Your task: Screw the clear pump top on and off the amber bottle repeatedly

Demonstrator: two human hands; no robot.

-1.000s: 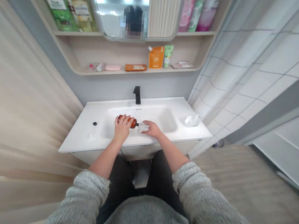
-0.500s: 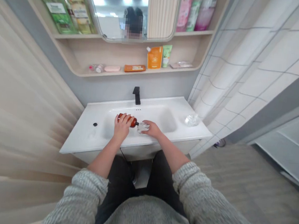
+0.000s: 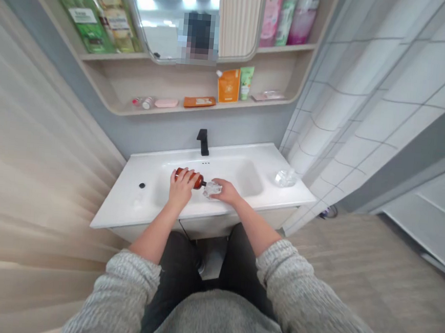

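Observation:
Over the sink [image 3: 249, 175], my left hand [image 3: 181, 188] is wrapped round an amber-brown bottle [image 3: 198, 182]. The bottle lies nearly on its side, its dark neck pointing right. That neck meets the opening of a small clear bottle [image 3: 212, 190], which my right hand [image 3: 226, 192] grips from the right. Whether liquid passes between the two cannot be made out. A small black round piece [image 3: 142, 185] is on the counter left of the basin, and a clear faceted container [image 3: 285, 178] stands on the right end.
A black faucet [image 3: 203, 142] rises behind the basin. Above it, a shelf [image 3: 165, 113] bears an orange pouch [image 3: 229, 86], a green tube [image 3: 246, 83] and a pink soap bar [image 3: 166, 103]. Curtains hang on both sides of the white counter [image 3: 117, 199].
The view has shifted very slightly. Both hands keep their hold, and the brown bottle and clear bottle stay almost where they were.

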